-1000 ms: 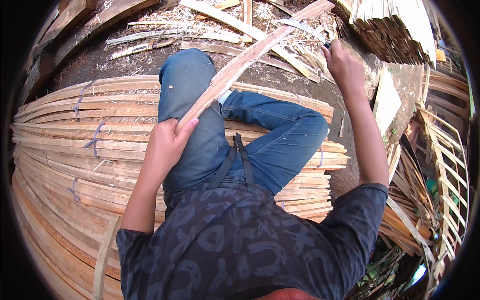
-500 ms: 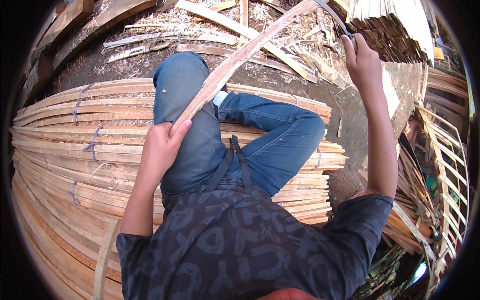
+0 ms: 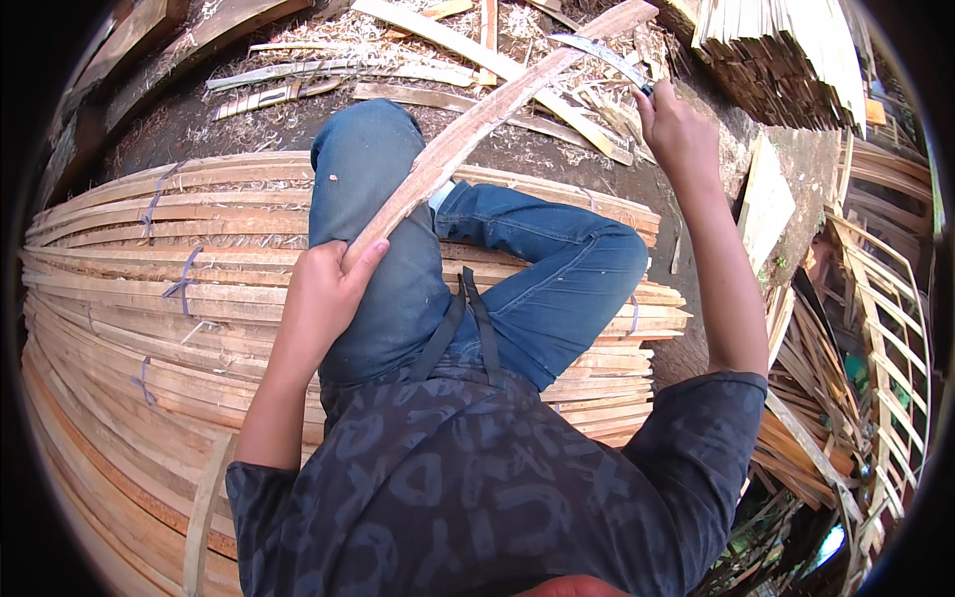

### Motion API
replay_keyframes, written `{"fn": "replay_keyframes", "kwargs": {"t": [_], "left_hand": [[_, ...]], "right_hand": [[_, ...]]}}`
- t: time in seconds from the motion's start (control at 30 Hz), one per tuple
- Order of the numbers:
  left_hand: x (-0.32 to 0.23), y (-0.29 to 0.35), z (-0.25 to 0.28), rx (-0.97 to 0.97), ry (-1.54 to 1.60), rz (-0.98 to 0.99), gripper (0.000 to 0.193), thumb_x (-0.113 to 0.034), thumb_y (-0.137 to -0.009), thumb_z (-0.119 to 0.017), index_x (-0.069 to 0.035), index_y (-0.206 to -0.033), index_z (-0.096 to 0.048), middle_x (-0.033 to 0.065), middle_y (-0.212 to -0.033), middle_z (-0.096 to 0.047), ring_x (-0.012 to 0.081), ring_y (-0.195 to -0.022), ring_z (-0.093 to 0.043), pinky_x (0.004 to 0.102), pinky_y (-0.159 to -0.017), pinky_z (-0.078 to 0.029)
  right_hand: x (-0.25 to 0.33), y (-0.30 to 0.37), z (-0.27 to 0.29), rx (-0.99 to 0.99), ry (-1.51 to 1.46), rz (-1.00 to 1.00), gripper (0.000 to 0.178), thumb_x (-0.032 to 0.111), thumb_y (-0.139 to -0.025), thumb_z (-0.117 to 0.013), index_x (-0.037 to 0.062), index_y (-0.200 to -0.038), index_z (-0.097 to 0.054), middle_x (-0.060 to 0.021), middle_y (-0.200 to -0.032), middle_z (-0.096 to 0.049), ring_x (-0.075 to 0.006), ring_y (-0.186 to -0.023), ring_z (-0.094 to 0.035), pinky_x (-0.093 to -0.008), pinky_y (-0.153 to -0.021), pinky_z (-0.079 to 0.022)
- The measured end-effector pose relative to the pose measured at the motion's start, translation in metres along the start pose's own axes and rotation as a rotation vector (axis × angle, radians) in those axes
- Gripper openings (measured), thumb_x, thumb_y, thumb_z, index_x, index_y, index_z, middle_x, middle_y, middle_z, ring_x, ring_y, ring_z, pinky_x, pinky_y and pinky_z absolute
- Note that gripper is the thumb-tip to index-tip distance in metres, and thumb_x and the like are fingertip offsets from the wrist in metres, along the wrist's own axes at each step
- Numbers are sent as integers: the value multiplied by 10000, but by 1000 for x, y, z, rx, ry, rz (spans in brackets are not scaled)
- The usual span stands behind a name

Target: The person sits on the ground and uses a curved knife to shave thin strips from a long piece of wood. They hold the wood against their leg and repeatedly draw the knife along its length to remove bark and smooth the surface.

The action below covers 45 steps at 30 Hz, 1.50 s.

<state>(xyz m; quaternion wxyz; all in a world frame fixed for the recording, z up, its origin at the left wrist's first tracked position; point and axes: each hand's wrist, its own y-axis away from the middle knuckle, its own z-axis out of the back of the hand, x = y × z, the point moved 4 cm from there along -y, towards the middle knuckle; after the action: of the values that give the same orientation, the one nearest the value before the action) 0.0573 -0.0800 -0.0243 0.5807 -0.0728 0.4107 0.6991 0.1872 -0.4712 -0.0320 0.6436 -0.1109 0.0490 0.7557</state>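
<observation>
My left hand [image 3: 333, 289] is closed round the near end of a long rough wooden slat [image 3: 468, 129]. The slat slants up and away to the right, crossing my bent left knee. In my right hand [image 3: 681, 134] is the dark handle of a knife with a curved blade [image 3: 605, 52]. Its blade tip meets or overlaps the slat near the far end; whether it cuts into the wood I cannot tell.
I sit on bundles of long wooden slats [image 3: 109, 289] tied with purple string [image 3: 184, 283]. Loose strips [image 3: 338, 72] and shavings litter the ground ahead. A stack of thin boards [image 3: 781, 60] stands at the far right. A slatted frame [image 3: 885, 368] leans farther right.
My right hand has come left and slightly nearer, bringing the knife blade over the slat. The slat's far end has shifted a little to the right; my left hand keeps its grip.
</observation>
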Motion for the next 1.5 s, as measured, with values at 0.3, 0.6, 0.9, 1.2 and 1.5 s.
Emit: {"fn": "replay_keyframes", "kwargs": {"t": [0.3, 0.6, 0.9, 1.2, 1.5], "left_hand": [[3, -4, 2, 74, 3, 50, 617, -450, -889, -629, 73, -577, -529, 161, -465, -413, 214, -428, -434, 389, -465, -376], [7, -3, 3, 52, 78, 84, 623, -457, -878, -640, 63, -562, -503, 124, -462, -382, 157, -455, -374, 377, -456, -354], [16, -3, 4, 81, 55, 32, 610, -439, -871, -655, 67, -566, -502, 160, -470, -402, 177, -442, -411, 381, -453, -357], [18, 0, 5, -63, -16, 2, 579, -418, -865, -668, 69, -592, -517, 214, -485, -447, 263, -423, -449, 391, -448, -372], [20, 0, 4, -117, -26, -91, 531, -364, -870, -678, 45, -590, -488, 144, -474, -410, 179, -448, -389, 364, -434, -333]], "right_hand": [[-5, -28, 15, -106, 301, 178, 379, 452, -963, -486, 99, -826, -500, -120, -642, -628, -286, -543, -661, -360, -410, -507], [-30, -20, 51, -66, -179, -99, 411, 442, -970, -469, 74, -799, -534, -160, -641, -636, -370, -622, -642, -450, -531, -484], [-114, -19, 1, 92, 187, -367, 467, 429, -995, -393, 28, -875, -600, -208, -739, -671, -387, -722, -675, -467, -616, -539], [-74, 33, 16, 73, -289, -380, 378, 390, -977, -476, 35, -880, -561, -209, -706, -629, -415, -678, -621, -493, -595, -461], [89, 53, 40, 2, -596, 38, 297, 313, -916, -605, 77, -773, -494, -77, -618, -604, -303, -540, -605, -384, -477, -468]]}}
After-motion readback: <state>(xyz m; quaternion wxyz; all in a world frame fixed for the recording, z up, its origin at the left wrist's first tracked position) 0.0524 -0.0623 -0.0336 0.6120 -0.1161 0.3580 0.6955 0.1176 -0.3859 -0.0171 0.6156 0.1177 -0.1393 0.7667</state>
